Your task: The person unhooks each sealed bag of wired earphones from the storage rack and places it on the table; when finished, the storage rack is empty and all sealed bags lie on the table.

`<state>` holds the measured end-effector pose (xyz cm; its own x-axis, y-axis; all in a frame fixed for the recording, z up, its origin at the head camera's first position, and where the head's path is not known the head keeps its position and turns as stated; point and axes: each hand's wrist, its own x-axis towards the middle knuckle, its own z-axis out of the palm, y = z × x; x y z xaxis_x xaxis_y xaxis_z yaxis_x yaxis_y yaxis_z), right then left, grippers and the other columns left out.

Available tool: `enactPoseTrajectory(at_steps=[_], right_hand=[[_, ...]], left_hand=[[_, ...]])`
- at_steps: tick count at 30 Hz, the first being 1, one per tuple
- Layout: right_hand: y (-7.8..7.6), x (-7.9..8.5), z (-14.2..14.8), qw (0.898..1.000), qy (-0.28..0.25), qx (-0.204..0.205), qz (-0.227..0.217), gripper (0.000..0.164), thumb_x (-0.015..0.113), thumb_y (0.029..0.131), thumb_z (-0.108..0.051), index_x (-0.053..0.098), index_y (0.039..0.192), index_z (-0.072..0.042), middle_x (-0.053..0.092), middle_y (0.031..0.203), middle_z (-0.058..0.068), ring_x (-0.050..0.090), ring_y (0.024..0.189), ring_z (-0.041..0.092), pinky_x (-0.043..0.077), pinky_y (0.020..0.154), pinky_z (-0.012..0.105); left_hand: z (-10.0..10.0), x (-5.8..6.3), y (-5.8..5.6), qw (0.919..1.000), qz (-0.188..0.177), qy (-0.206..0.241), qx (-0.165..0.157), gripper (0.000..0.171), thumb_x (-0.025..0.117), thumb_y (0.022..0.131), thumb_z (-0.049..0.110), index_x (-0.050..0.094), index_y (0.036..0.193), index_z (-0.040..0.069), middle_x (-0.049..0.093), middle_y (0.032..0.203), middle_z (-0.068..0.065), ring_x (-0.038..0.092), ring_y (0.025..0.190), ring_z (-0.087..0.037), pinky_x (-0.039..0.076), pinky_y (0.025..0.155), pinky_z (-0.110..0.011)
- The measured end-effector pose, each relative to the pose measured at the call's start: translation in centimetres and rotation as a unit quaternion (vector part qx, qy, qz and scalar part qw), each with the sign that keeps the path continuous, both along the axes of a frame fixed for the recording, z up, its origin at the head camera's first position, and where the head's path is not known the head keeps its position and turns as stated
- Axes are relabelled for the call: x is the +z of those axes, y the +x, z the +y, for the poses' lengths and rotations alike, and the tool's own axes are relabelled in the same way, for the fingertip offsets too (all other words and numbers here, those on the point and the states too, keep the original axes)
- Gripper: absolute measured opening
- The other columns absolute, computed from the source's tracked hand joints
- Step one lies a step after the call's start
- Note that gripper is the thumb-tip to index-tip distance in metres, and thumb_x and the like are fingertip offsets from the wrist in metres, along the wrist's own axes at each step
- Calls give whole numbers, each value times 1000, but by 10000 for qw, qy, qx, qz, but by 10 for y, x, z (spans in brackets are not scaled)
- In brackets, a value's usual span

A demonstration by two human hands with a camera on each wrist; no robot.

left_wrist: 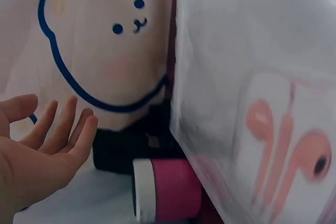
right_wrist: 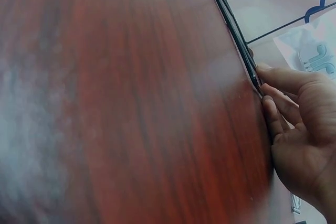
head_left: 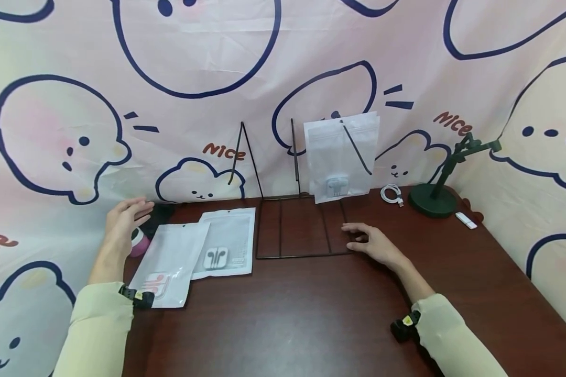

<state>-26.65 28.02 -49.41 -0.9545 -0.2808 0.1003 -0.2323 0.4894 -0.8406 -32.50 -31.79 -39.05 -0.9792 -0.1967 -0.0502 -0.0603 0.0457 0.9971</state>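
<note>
A black wire display rack stands on the table, its arms rising at the back. My right hand pinches its front right corner; in the right wrist view the thumb and fingers meet at the dark wire. From the rack's right arm hangs a white zip bag with white earphones. My left hand is held at the far left with fingers extended, holding nothing, beside a pink and white roll. Near it lie a bag with pink earphones and another bag with white earphones, partly overlapped by the first.
To the right of the rack are a coiled white cable, a dark green stand with a jointed arm, and a small white stick. A black object lies behind the roll. Patterned cloth backs the brown table.
</note>
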Motion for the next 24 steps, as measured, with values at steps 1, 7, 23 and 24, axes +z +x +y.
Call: enactPoseTrajectory(at_steps=[1,7,23,24], right_hand=[[0,0,0,10000,3,24,-10,48,70,90,-12,56,136,-11,56,137,3,49,127,23,42,100,47],[-1,2,-3,9999,-91,-17,-90,47,71,89,-11,57,135,-11,56,137,4,50,127,24,42,99,46],[-2,0,-2,9998,-150,60,-83,48,70,90,-12,56,136,-10,55,139,4,49,128,24,43,99,45],[-2,1,-2,9999,-130,68,-62,48,70,90,-12,56,136,-9,55,139,5,49,128,25,43,99,45]], left_hand=[[5,1,2,9997,157,161,-114,40,59,97,33,54,131,13,64,122,1,57,118,-15,42,105,-28],[55,0,11,9876,637,412,-1372,42,59,98,20,51,133,-1,68,120,-9,65,111,-19,51,93,-29],[166,-51,12,9457,-59,-1260,-2995,41,58,99,26,58,133,5,61,131,-13,58,121,-27,40,106,-48],[169,-52,12,9432,-84,-1370,-3027,40,58,99,26,57,134,5,62,131,-12,58,122,-26,40,107,-47]])
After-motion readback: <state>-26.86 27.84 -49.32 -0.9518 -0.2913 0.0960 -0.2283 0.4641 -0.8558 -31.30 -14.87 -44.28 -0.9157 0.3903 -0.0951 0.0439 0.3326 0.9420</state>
